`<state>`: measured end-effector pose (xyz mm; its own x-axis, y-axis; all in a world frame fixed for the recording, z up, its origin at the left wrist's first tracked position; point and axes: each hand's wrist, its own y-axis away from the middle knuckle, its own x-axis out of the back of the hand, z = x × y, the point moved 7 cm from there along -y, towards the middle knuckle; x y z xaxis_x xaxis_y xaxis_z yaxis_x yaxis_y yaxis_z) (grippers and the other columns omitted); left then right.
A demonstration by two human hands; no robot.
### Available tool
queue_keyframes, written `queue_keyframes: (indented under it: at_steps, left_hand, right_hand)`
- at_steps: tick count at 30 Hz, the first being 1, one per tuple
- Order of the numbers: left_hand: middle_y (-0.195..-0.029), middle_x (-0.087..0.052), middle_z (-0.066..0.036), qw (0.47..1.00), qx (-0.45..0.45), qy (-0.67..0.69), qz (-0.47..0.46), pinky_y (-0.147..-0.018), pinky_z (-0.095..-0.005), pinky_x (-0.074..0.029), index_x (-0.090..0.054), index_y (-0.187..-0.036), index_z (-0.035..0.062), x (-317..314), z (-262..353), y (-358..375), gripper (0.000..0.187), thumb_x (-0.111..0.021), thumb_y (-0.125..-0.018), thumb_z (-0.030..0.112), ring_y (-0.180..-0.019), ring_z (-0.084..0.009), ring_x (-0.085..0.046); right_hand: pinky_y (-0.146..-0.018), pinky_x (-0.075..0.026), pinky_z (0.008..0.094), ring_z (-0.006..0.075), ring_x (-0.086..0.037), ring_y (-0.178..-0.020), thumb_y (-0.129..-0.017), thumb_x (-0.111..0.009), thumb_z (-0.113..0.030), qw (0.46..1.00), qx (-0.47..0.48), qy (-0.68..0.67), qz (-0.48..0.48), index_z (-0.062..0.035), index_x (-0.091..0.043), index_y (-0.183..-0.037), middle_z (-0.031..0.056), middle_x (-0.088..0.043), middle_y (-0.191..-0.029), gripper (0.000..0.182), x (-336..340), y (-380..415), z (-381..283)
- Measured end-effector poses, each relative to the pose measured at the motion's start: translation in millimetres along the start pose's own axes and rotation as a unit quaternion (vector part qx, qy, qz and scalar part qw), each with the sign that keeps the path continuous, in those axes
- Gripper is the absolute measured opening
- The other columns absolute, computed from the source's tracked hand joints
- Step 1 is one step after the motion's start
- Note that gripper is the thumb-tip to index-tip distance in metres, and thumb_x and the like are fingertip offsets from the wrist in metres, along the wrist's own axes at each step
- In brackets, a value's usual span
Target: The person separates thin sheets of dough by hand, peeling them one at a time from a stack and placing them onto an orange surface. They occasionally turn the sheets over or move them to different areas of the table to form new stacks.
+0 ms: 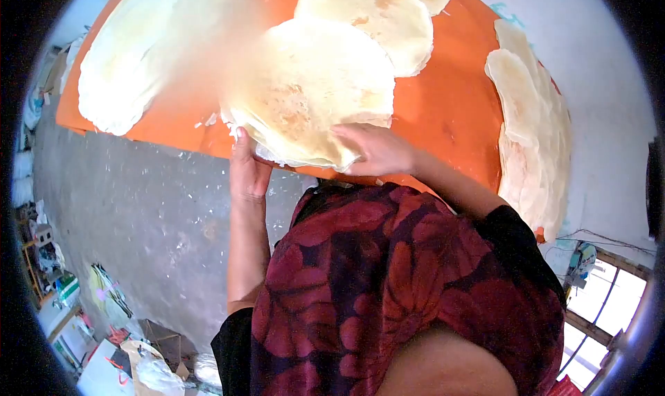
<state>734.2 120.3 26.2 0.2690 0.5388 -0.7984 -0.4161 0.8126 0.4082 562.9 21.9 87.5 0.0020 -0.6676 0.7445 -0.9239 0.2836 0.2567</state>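
Note:
A stack of thin, round, pale flatbread-like sheets point(312, 84) lies at the near edge of the orange table point(450, 119). At the stack's left corner is my left hand point(249, 167), its thumb on top and the other fingers under the edge. My right hand point(374, 148) grips the near right edge of the same stack, fingers curled over the sheets. Below the stack, between the hands, a bit of clear plastic point(267, 153) shows. Browned patches mark the top sheet.
More pale sheets point(388, 22) lie behind the stack, a large pile point(131, 63) at the far left, and overlapping ones point(523, 133) along the right end by the wall. Grey floor point(159, 202) with scattered crumbs is at left. A blurred patch covers the upper middle.

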Motion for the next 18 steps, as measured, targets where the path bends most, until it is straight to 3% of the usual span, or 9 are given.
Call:
queue_keyframes:
  at_steps: [3,6,9,12,15,18]
  left_hand:
    - [-0.122,-0.045,-0.010,0.996,-0.024,-0.086,-0.005,-0.094,-0.0402,-0.036,-0.034,-0.124,0.0027,-5,0,-6,0.045,-0.047,-0.087,0.024,-0.112,-0.0242,-0.044]
    - [-0.118,-0.048,-0.011,0.993,-0.001,-0.113,-0.022,-0.092,-0.0388,-0.039,-0.036,-0.122,0.0015,-16,-2,-3,0.042,-0.048,-0.085,0.018,-0.108,-0.0231,-0.048]
    - [-0.114,-0.050,-0.011,0.989,-0.016,-0.146,-0.023,-0.088,-0.0373,-0.042,-0.038,-0.120,0.0010,-22,-3,-3,0.040,-0.048,-0.085,0.017,-0.103,-0.0222,-0.051]
    - [-0.110,-0.053,-0.010,0.980,-0.030,-0.199,0.014,-0.083,-0.0370,-0.044,-0.040,-0.117,0.0005,-18,-4,-2,0.039,-0.050,-0.084,0.019,-0.099,-0.0219,-0.053]
    - [-0.106,-0.053,-0.010,0.974,-0.016,-0.217,0.067,-0.080,-0.0364,-0.045,-0.042,-0.115,-0.0006,-29,-2,5,0.039,-0.052,-0.083,0.019,-0.094,-0.0217,-0.055]
    - [-0.091,-0.059,-0.010,0.968,-0.012,-0.222,0.113,-0.067,-0.0309,-0.047,-0.051,-0.101,-0.0029,-46,-3,8,0.025,-0.051,-0.082,0.013,-0.077,-0.0172,-0.058]
  right_hand:
    - [-0.092,-0.037,0.0381,0.0327,-0.045,-0.109,-0.069,-0.063,-0.027,0.990,0.016,-0.135,0.033,-0.0011,-0.031,-0.126,0.0221,-0.043,-0.120,0.071,18,-21,-31]
    - [-0.091,-0.037,0.0370,0.0330,-0.045,-0.109,-0.071,-0.061,-0.028,0.982,0.002,-0.169,0.087,-0.0001,-0.030,-0.126,0.0239,-0.043,-0.119,0.069,24,-47,-42]
    - [-0.087,-0.039,0.0360,0.0319,-0.049,-0.105,-0.072,-0.060,-0.022,0.987,-0.036,-0.118,0.108,-0.0002,-0.031,-0.125,0.0236,-0.047,-0.114,0.064,28,-60,-48]
    - [-0.079,-0.042,0.0391,0.0342,-0.055,-0.089,-0.071,-0.056,-0.021,0.982,-0.092,-0.115,0.115,0.0003,-0.034,-0.121,0.0221,-0.055,-0.097,0.059,23,-67,-35]
    - [-0.075,-0.043,0.0392,0.0326,-0.057,-0.082,-0.072,-0.052,-0.018,0.963,-0.118,-0.165,0.179,-0.0004,-0.044,-0.113,0.0208,-0.058,-0.086,0.046,14,-73,-8]
    - [-0.072,-0.044,0.0385,0.0309,-0.058,-0.078,-0.071,-0.052,-0.017,0.930,-0.123,-0.309,0.155,-0.0007,-0.054,-0.103,0.0210,-0.059,-0.082,0.035,-4,-86,7]
